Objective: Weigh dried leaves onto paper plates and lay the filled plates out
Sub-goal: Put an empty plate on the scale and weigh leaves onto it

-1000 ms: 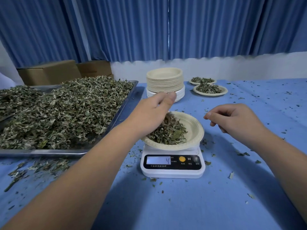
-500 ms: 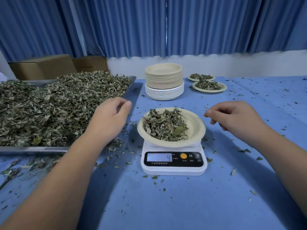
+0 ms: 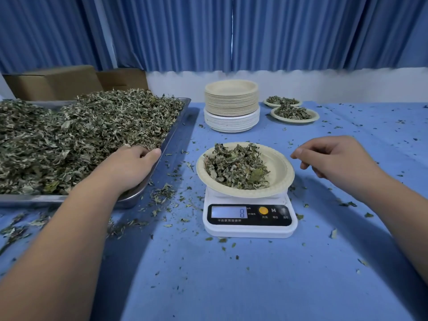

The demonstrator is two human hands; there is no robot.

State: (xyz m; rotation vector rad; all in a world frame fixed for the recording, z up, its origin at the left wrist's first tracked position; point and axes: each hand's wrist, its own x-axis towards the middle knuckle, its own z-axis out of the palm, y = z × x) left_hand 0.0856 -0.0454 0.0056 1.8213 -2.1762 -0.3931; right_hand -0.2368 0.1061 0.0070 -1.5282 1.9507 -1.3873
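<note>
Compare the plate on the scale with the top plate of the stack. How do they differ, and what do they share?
The plate on the scale holds a heap of dried leaves; the top plate of the stack is empty. The plate on the scale sits alone on the scale, at the front; the top plate of the stack rests on many other plates, farther back. Both are round, beige and rimmed.

Showing bare skin from the left hand (image 3: 129, 167) and right hand (image 3: 340, 163) back along both forearms; short nails showing at the fingertips (image 3: 297, 154).
</note>
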